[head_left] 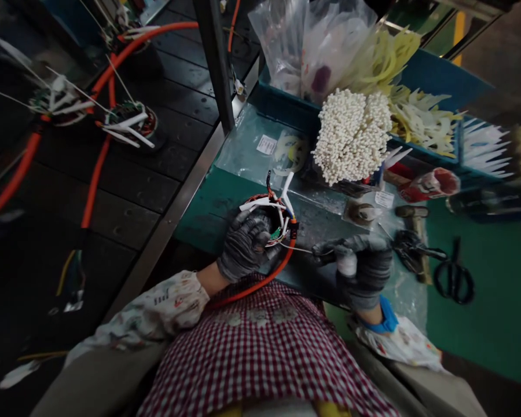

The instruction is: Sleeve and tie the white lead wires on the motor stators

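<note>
My left hand (245, 244), in a grey-black glove, is closed around the near left side of a motor stator (278, 236) with wire windings. White sleeved leads (264, 204) lie across its top. An orange cable (272, 274) leaves its right side through a black tie and curves down past my lap. A thin white cord (301, 250) runs taut from the stator to my right hand (364, 269), also gloved and closed on it. White tape wraps one finger there. Most of the stator's near wall is hidden by my left hand.
Black scissors (455, 278) and a hammer (418, 237) lie right of my right hand. Behind stand a bundle of thin white tubes (351, 136), blue bins (438, 156) and a red can (434, 184). Beyond the metal edge (178, 208), other stators (132, 123) with orange cables rest on dark slats.
</note>
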A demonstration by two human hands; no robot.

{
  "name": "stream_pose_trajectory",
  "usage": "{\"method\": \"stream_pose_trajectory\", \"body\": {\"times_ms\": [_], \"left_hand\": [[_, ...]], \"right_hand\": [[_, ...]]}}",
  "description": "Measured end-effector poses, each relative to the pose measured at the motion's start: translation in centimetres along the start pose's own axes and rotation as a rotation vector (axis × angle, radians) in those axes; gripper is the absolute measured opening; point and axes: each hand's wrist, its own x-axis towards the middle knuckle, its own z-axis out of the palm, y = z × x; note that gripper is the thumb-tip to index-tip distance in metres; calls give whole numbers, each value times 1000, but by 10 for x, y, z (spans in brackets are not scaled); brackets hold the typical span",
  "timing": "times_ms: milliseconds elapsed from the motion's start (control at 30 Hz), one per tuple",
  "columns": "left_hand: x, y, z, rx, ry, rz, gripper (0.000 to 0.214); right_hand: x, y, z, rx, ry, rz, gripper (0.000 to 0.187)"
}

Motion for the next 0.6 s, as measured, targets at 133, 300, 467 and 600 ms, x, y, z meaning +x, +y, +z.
{"method": "stream_pose_trajectory", "body": {"times_ms": [133,300,467,600], "left_hand": [[4,4,-6,64,5,-22,21],[5,5,-11,96,-44,-57,22],[10,4,-7,64,181,47,20],[16,6,-8,57,276,74,19]], "right_hand": [[-8,2,1,172,-256,96,23],[-2,-1,1,208,-492,319,42],[-6,-8,-3,290,-227,136,41],[-8,-14,-2,273,-154,57,29]]}}
